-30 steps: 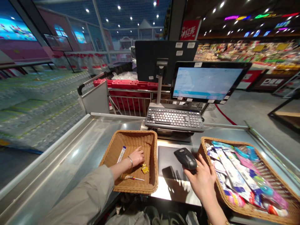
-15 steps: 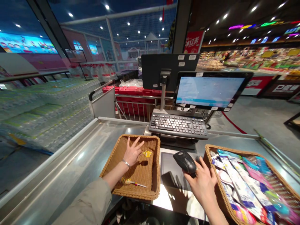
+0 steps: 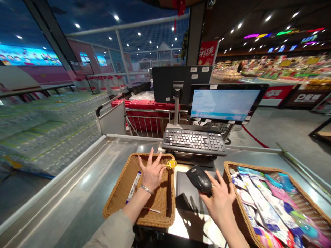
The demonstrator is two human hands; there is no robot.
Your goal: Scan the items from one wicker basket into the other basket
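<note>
My left hand (image 3: 152, 172), wearing a silver bracelet, is above the left wicker basket (image 3: 108, 203). Its thumb and forefinger pinch a small yellow item (image 3: 171, 164) at the basket's right rim; the other fingers are spread, and the item's kind is unclear. Inside that basket lie a slim white packet with blue ends (image 3: 133, 187) and a thin white stick with a red end (image 3: 154, 210), partly behind my forearm. My right hand (image 3: 219, 196) grips a black handheld barcode scanner (image 3: 199, 179), its head angled up and left over the counter.
A second wicker basket (image 3: 227, 172) on the right holds several slim packets and colourful goods. Behind are a keyboard (image 3: 194, 140) and a lit monitor (image 3: 224, 105). The metal counter (image 3: 77, 186) has a raised edge. A trolley (image 3: 144, 122) stands beyond it.
My left hand has moved right and slightly up with the yellow item, from inside the basket to its right rim. The white packet has come into view. My right hand still holds the scanner.
</note>
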